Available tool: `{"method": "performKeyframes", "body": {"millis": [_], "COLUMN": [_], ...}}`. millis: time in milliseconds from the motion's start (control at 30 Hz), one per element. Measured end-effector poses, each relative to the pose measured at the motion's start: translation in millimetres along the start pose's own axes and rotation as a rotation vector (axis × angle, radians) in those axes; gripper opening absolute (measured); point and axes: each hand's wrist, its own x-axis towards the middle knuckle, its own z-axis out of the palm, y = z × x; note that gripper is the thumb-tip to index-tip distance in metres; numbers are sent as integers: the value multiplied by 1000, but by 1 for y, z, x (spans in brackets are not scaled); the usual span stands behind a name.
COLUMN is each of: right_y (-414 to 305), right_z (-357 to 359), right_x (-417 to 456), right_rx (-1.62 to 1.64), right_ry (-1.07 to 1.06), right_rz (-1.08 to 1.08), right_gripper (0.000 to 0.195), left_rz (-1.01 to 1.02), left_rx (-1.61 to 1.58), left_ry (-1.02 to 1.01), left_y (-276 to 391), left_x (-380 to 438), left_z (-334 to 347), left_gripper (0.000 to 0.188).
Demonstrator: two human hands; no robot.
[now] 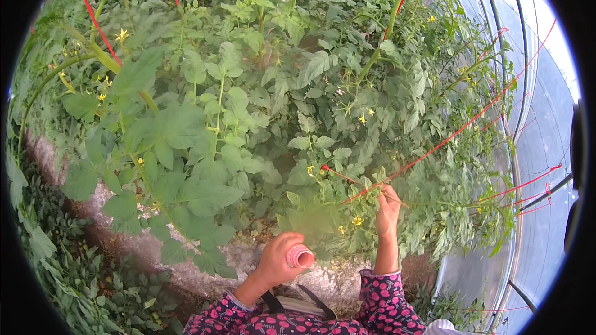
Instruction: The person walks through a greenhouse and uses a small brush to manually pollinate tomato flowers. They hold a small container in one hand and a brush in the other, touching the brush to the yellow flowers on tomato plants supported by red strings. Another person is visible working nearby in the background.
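My left hand [278,257] is wrapped around a small uncapped plastic bottle [300,257], its mouth facing up toward me and its inside reddish pink. Between the fingers of my right hand [388,211] is a thin stick [345,176] that points left and ends in a red, rounded tip. That tip is close to a yellow tomato flower [310,170] among the leaves; whether they touch I cannot tell. More yellow blossoms [357,221] hang just left of my right wrist. A slanting red twine [428,152] passes by my right fingers.
Dense tomato plants [228,116] spread ahead, with large leaves [181,186] close on the left. Another red twine [95,21] runs along a thick stem at upper left. Clear greenhouse film [542,149] and curved pipes [515,177] stand at right. Pale ground [205,284] shows below.
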Motion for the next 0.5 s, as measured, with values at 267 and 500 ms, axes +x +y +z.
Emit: {"method": "performKeyframes", "body": {"millis": [267, 500], "right_y": [45, 12], "right_z": [-15, 9], "right_x": [2, -3], "right_rx": [8, 53], "right_ry": [-19, -55], "right_rz": [-33, 121], "right_gripper": [16, 22], "left_rz": [49, 52], "left_rx": [-44, -19], "left_ry": [-43, -58], "left_y": [-2, -7], "left_x": [-7, -9], "left_z": [4, -1], "left_gripper": [51, 53]}}
